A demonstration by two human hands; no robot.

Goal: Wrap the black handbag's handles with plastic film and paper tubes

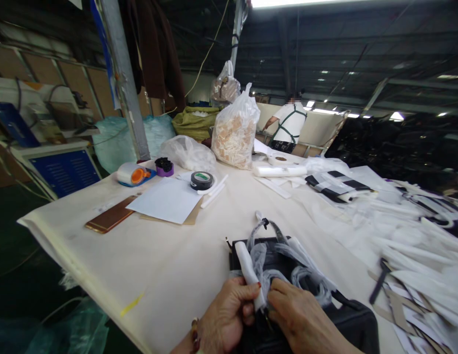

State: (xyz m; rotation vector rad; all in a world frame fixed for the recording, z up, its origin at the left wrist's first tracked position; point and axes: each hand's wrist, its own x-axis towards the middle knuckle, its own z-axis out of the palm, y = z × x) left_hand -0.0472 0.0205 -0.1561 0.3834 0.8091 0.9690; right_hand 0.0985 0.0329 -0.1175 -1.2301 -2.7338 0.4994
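A black bag (pixel 347 319) lies at the near edge of the cream-covered table (pixel 169 265), its handles wrapped in thin translucent plastic (pixel 284 260). My left hand (pixel 225 319) is closed around a white wrapped handle piece (pixel 249 273) at the bag's front. My right hand (pixel 302 319) rests right beside it, fingers pinched on the same wrapped piece where it meets the bag. Both hands touch each other over the bag's front edge.
A phone (pixel 110 219), white paper sheet (pixel 166 200), black tape roll (pixel 201 180), tape dispenser (pixel 133 174) and plastic bag of pale pieces (pixel 235 130) sit farther back. White paper strips (pixel 416 246) pile on the right. A person in an apron (pixel 290 125) stands beyond the table.
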